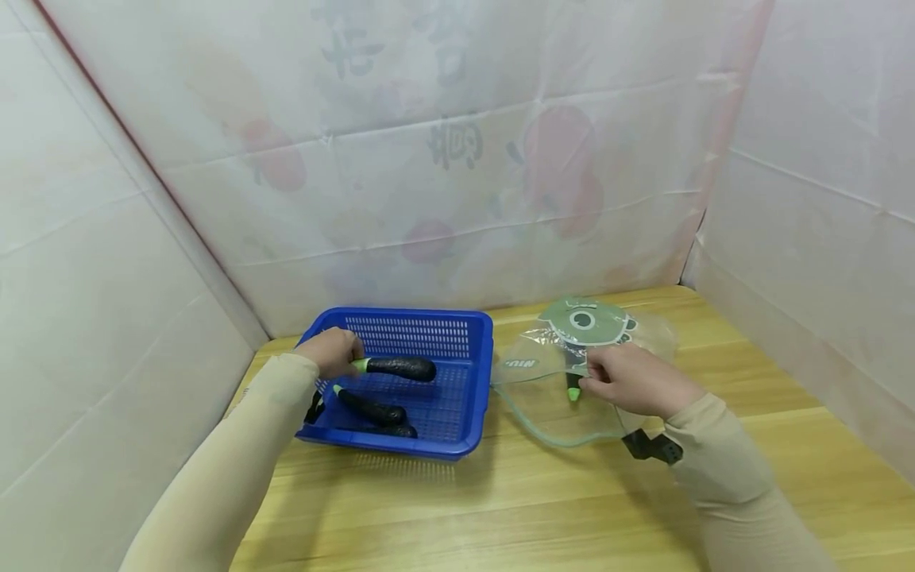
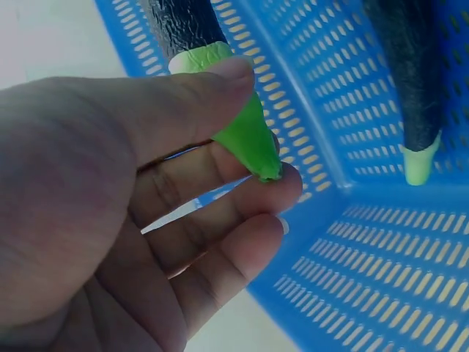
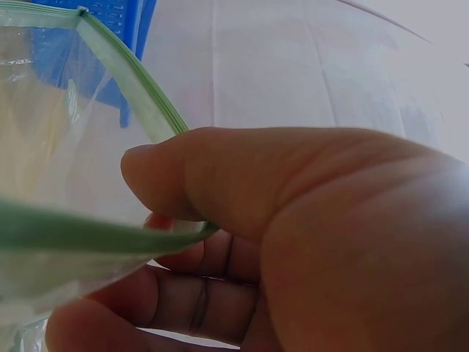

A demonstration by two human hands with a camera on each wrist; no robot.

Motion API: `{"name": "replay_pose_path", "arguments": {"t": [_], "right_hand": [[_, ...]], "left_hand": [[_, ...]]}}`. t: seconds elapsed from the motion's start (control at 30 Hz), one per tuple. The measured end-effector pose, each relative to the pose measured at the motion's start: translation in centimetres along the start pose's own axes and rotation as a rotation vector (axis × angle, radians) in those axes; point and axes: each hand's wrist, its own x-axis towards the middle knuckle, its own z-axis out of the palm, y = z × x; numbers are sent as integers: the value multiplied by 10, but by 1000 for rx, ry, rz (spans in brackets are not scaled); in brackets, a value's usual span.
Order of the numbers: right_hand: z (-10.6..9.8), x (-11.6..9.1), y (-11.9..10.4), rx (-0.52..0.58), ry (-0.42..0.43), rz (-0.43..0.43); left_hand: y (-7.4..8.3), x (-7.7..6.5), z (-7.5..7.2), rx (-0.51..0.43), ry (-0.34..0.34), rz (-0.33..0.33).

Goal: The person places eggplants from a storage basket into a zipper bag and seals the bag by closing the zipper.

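Plainly, the left hand [image 1: 330, 352] pinches a wrinkled eggplant [image 1: 400, 368].

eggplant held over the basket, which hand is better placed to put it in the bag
Likely the left hand: it pinches that eggplant by the green end, above the blue basket. The right hand grips the bag by its edge, probably better for steadying.

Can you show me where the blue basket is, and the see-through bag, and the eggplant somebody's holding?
Basket [image 1: 446, 405]: head view, on a bare bit of its floor.
Bag [image 1: 582, 320]: head view, on its printed eye.
Held eggplant [image 1: 402, 368]: head view, on its dark body.
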Motion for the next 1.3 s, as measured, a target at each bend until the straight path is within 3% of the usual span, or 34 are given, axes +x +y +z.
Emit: {"name": "replay_pose_path", "arguments": {"t": [0.43,0.77,1.3], "right_hand": [[2,3,0,0,-5,14],[4,7,1,8,-2,-2],[1,6,-2,-6,16,2]], "left_hand": [[12,-6,-12,0,30,20],[26,-18,-6,7,102,115],[44,-28,5,-58,194,117]]}}
